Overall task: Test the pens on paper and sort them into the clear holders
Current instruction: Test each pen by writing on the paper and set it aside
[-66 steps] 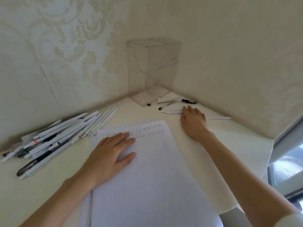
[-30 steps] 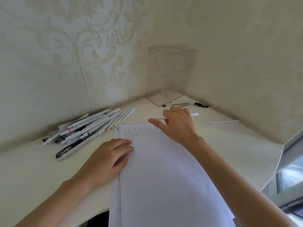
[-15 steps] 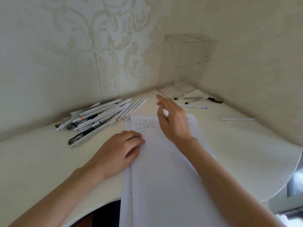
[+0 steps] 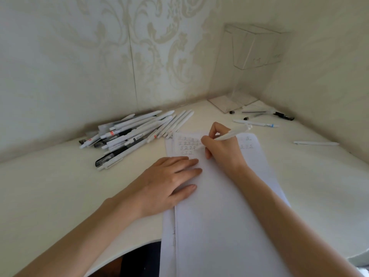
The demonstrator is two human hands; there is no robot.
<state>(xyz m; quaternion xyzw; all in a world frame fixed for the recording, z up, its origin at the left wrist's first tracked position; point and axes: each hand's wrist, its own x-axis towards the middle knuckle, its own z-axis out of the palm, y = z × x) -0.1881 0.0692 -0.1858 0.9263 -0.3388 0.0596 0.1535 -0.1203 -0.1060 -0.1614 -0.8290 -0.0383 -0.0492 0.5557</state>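
White pen slants, pinched in the right hand, tip down-left on the paper, back end toward far right. Left hand lies flat on the paper, just near-left. Two clear holders stand far right, four loose pens by them, one lone pen right, a pile left.

My right hand has picked a white pen off the desk and brought its tip to the paper.
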